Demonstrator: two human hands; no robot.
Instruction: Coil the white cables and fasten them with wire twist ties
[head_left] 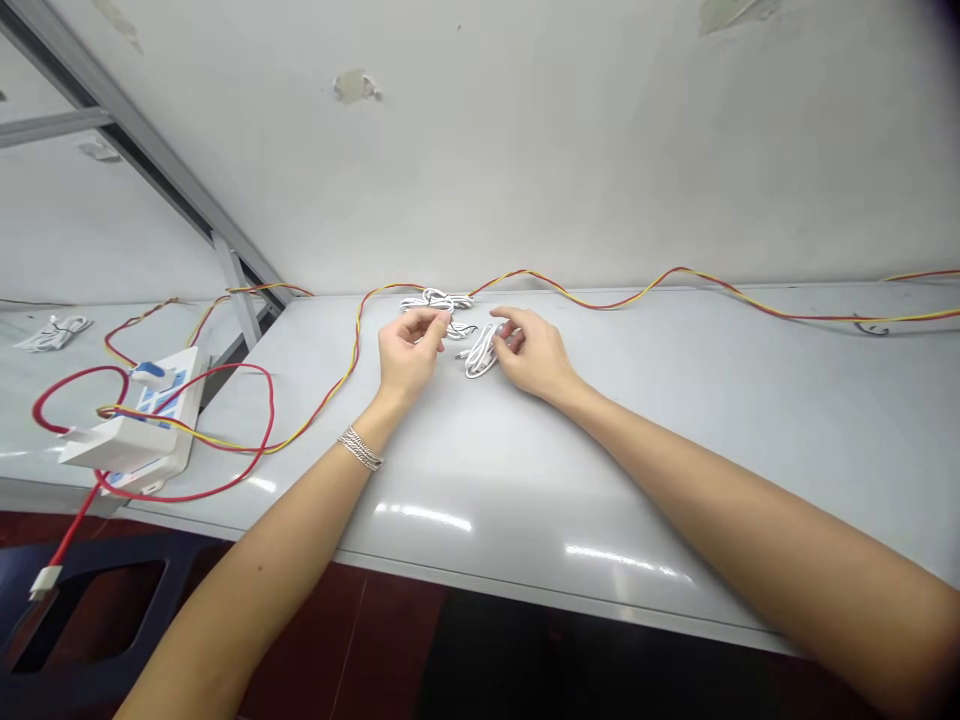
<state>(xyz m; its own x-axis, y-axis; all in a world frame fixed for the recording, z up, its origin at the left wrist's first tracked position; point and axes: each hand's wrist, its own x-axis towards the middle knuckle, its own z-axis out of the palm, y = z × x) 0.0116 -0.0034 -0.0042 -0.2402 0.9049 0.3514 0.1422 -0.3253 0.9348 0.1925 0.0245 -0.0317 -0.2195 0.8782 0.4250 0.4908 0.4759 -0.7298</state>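
1. Standing beyond both hands: a pale wall (pixel 562 150), patches of damage on it. Glossy grey desk (pixel 712 370) below and around them.
2. Red-and-yellow wire (pixel 607 306) running behind both hands, then dropping off to the left hand's outer side, toward a power strip (pixel 169 468) with a white adapter (pixel 120 445) and a looped red cable (pixel 271 400). All well apart from the hands.
3. Left hand (pixel 412 350): thumb and forefinger drawn together at the tips; cannot tell if anything thin is pinched there. Right hand (pixel 536 350): fingers curled, forefinger raised away from the thumb, at the edge of a white cable coil (pixel 478 352). Seems to be touching it; cannot tell whether it truly grips.
4. Progress, my judgement: cable at the right hand already gathered into loops, no tie made out on it. White bundles (pixel 435 298) just behind the left hand look gathered, with dark bands across them. How much remains, cannot tell.
5. Position: coil lies between the hands, against the right hand's thumb side, a small gap from the left.
6. Smallest: a plug (pixel 460 356) poking from the coil, pointing away from the right hand.
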